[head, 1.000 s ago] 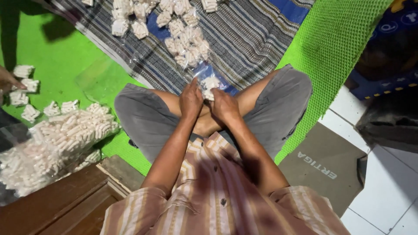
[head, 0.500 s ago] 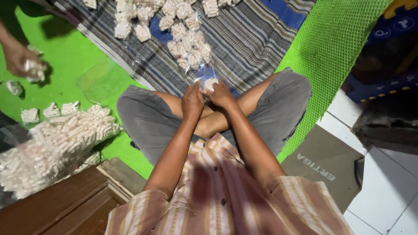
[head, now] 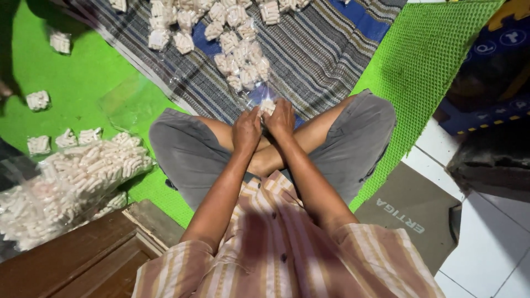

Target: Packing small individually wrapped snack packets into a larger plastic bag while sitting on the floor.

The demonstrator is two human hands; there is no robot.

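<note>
I sit cross-legged on a green mat (head: 72, 83). My left hand (head: 246, 130) and my right hand (head: 281, 118) meet above my crossed shins, both closed on a small clear plastic packet of white snack pieces (head: 266, 102), which shows just above my fingers. Right beyond it, a heap of several similar filled packets (head: 238, 52) lies on a striped grey and blue cloth (head: 309, 49).
A large clear bag of loose white snack pieces (head: 72, 182) lies at my left, with small packets (head: 66, 139) beside it. Another person's hand (head: 4, 89) shows at the far left edge. A wooden board (head: 83, 259) is at bottom left; white floor tiles (head: 491, 243) at right.
My hands stayed together on the packet above my shins. The other person's hand at the left pulled back toward the frame edge. The camera view shifted slightly.
</note>
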